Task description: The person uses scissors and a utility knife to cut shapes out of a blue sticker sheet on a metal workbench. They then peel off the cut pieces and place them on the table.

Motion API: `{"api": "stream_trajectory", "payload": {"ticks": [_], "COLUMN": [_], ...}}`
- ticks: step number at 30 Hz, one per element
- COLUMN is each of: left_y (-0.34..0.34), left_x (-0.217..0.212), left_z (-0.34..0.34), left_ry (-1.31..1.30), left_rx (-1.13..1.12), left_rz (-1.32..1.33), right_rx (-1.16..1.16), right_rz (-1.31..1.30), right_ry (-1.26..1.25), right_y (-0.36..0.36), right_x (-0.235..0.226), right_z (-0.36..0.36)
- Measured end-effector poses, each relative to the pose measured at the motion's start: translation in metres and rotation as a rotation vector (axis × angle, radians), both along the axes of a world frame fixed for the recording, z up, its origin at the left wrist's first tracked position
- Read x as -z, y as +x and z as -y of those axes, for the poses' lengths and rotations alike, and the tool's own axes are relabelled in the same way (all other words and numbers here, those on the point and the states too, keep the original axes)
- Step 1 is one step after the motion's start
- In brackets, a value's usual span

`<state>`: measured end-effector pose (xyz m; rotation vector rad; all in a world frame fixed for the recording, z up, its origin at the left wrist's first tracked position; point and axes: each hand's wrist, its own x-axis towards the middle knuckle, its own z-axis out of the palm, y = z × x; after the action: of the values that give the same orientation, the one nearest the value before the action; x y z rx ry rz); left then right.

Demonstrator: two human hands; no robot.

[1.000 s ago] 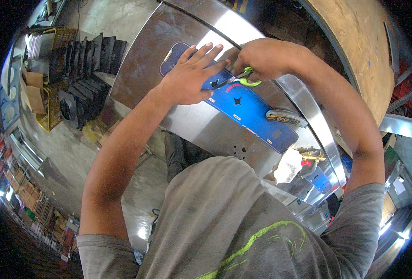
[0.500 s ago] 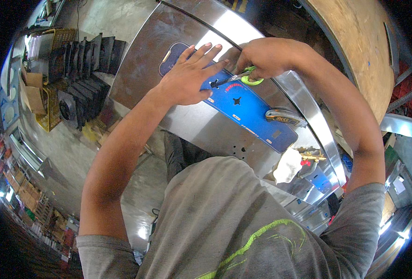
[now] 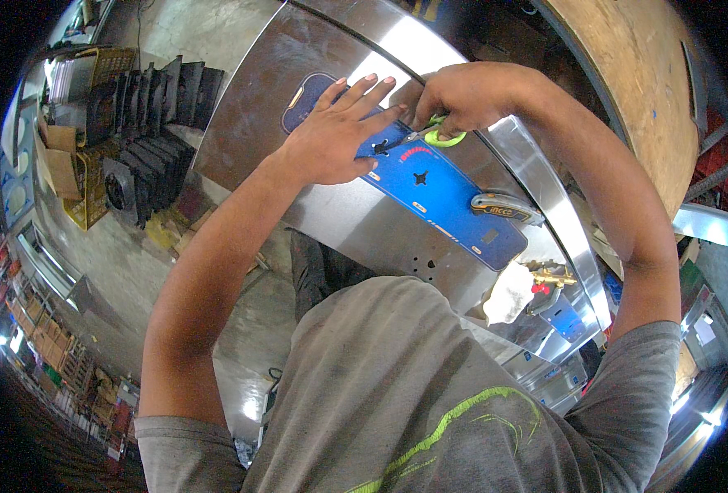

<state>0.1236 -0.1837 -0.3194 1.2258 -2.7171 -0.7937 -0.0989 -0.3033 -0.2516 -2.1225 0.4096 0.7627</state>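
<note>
Against a second ago, the right hand (image 3: pixel 475 97) and the green-handled tool (image 3: pixel 414 136) it grips sit slightly higher; the left hand (image 3: pixel 331 148) stays spread on the blue panel (image 3: pixel 454 201). The tool (over the panel) slants lengthwise, tip toward lower left.

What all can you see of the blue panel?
The blue panel is long, round-cornered and glossy, material unclear, with darker ends, dark cutouts, and red and orange markings. It lies flat, slantwise on a metal sheet. The left hand spreads across it, a green-handled tool points at one cutout, and a utility knife overlaps its edge.
</note>
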Motion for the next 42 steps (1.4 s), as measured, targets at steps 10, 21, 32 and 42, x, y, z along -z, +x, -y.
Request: {"api": "stream_trajectory", "payload": {"ticks": [10,21,32,42], "left_y": [0.001,0.0,-0.001,-0.001], "left_x": [-0.002,0.001,-0.001,-0.002], "left_z": [0.0,0.001,-0.001,0.0], "left_ry": [0.015,0.003,0.008,0.019], "left_rx": [-0.001,0.014,0.005,0.006], "left_rz": [0.001,0.01,0.026,0.025], "right_rx": [-0.037,-0.005,-0.014,-0.051], "right_rz": [-0.03,0.019,-0.031,-0.008], "right_ry": [0.016,0.026,0.078,0.089], "right_y": [0.007,0.0,0.003,0.006], "right_x": [-0.011,0.003,0.0,0.007], "right_z": [0.002,0.002,0.006,0.01]}}
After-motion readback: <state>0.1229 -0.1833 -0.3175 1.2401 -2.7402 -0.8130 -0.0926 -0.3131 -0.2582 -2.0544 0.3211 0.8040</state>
